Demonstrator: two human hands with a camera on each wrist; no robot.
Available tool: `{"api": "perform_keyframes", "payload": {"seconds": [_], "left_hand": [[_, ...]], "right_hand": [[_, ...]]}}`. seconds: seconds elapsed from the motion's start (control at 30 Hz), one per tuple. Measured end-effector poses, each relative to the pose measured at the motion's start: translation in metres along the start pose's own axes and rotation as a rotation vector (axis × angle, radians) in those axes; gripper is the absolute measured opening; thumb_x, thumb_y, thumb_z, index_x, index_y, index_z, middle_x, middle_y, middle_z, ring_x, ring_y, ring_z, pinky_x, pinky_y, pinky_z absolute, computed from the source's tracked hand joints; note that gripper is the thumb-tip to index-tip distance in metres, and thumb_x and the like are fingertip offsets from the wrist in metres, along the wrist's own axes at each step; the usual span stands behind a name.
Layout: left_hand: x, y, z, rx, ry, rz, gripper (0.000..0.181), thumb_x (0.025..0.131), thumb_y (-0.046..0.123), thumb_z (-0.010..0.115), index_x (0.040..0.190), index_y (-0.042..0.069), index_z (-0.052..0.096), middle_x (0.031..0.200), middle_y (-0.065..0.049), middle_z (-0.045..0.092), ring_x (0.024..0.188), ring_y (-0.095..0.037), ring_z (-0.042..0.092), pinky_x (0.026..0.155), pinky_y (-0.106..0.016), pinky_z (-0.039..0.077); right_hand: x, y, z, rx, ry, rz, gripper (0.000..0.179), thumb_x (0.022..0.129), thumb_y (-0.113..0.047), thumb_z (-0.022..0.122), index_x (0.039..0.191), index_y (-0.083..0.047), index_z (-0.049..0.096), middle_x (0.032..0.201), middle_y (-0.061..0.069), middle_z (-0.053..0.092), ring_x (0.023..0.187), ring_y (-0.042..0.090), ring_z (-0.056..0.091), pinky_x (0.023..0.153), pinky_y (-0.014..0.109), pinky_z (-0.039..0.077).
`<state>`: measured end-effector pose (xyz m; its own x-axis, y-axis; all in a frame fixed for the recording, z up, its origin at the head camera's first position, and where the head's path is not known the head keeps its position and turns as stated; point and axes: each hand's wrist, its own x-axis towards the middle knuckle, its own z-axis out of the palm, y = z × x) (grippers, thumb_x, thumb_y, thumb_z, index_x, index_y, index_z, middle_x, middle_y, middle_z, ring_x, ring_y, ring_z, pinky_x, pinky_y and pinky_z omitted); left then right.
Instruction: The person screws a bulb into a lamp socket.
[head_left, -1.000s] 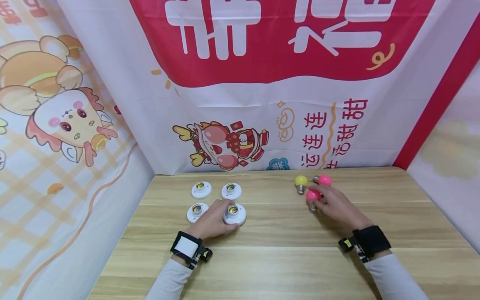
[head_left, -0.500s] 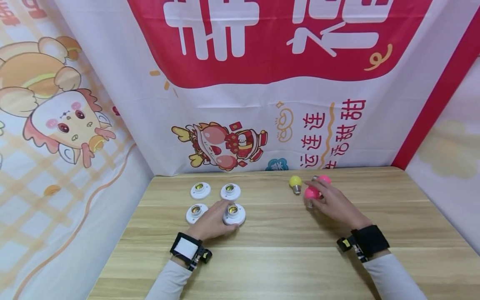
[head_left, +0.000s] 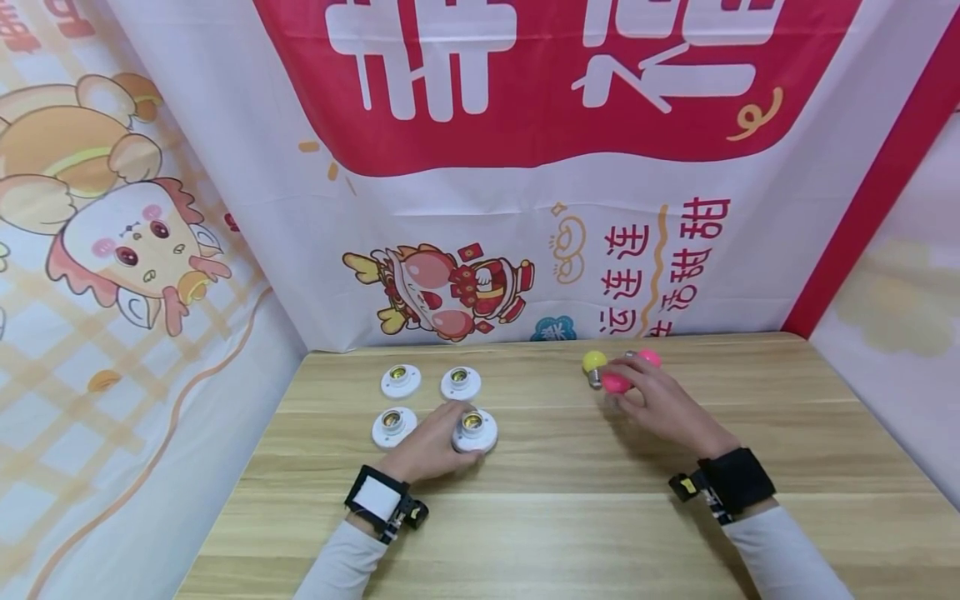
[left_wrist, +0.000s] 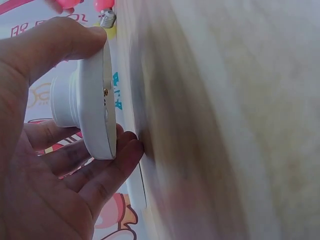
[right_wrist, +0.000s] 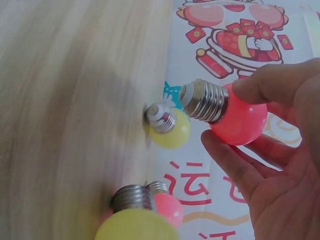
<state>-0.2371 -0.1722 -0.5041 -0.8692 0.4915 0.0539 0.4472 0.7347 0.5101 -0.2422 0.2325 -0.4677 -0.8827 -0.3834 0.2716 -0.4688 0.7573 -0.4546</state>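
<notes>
A white socket is gripped by the left hand, whose thumb is laid on one edge and whose bent fingers are set round the opposite edge; in the left wrist view its base is seen just clear of the table. Directly left of the white socket, a second socket is partly covered by that hand; a third socket is set behind the white socket, and a fourth socket behind it and to its left. Well to the right of the white socket, a pink bulb is pinched in the right hand, with thumb and fingers about its globe and its screw end pointed toward the table. To the right of the white socket and farther back, a yellow bulb is laid with its metal end toward the front; farther right, a loose bulb, also pink, is partly hidden by the right hand. On that same side, a second yellow bulb is shown in the right wrist view; whether the loose bulb is touched by it cannot be told.
</notes>
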Motion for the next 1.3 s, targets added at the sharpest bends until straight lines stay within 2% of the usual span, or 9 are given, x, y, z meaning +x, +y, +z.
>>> {"api": "perform_keyframes", "payload": {"seconds": [0.17,0.33,0.43,0.63,0.9,1.3], "left_hand": [[0.000,0.003,0.001,0.006,0.000,0.019,0.075,0.086,0.038,0.087,0.146,0.008,0.055,0.149,-0.012,0.059,0.136,-0.027,0.059,0.117,-0.046,0.052],[0.001,0.008,0.001,0.010,0.001,0.030,0.076,0.085,0.040,0.087,0.146,0.008,0.056,0.152,-0.012,0.058,0.138,-0.028,0.058,0.118,-0.047,0.052],[0.001,0.010,0.001,0.004,-0.010,0.021,0.077,0.086,0.041,0.087,0.149,0.009,0.054,0.154,-0.011,0.056,0.139,-0.027,0.058,0.119,-0.047,0.051],[0.002,0.014,0.002,0.016,-0.016,0.028,0.075,0.088,0.042,0.085,0.148,0.011,0.055,0.153,-0.009,0.057,0.138,-0.024,0.058,0.117,-0.045,0.052],[0.002,0.022,0.000,0.016,-0.020,0.017,0.074,0.088,0.045,0.085,0.149,0.013,0.056,0.155,-0.007,0.056,0.140,-0.024,0.058,0.118,-0.045,0.051],[0.005,0.033,0.003,0.015,-0.018,0.071,0.072,0.087,0.041,0.086,0.146,0.012,0.058,0.149,-0.007,0.060,0.134,-0.022,0.060,0.114,-0.043,0.055]], "right_hand": [[0.002,-0.007,-0.003,-0.003,0.004,-0.019,0.046,0.100,-0.015,0.075,0.144,-0.011,0.064,0.151,0.020,0.057,0.140,0.042,0.054,0.111,0.068,0.051],[0.004,-0.011,-0.003,-0.030,0.067,-0.100,0.045,0.096,-0.014,0.080,0.139,-0.009,0.068,0.141,0.017,0.064,0.127,0.035,0.064,0.105,0.059,0.059],[0.004,-0.014,-0.004,-0.048,0.088,-0.131,0.047,0.095,-0.014,0.081,0.140,-0.009,0.068,0.138,0.018,0.064,0.124,0.036,0.065,0.102,0.059,0.060],[0.005,-0.021,-0.006,-0.063,0.077,-0.118,0.051,0.095,-0.015,0.081,0.143,-0.007,0.065,0.140,0.019,0.064,0.128,0.038,0.062,0.104,0.059,0.059],[0.005,-0.032,-0.007,-0.056,0.103,-0.153,0.050,0.092,-0.016,0.085,0.137,-0.007,0.067,0.132,0.013,0.068,0.120,0.028,0.065,0.098,0.051,0.063],[0.003,-0.049,-0.011,-0.035,0.102,-0.185,0.050,0.091,-0.015,0.086,0.136,-0.006,0.067,0.130,0.011,0.072,0.116,0.025,0.069,0.098,0.047,0.064]]}}
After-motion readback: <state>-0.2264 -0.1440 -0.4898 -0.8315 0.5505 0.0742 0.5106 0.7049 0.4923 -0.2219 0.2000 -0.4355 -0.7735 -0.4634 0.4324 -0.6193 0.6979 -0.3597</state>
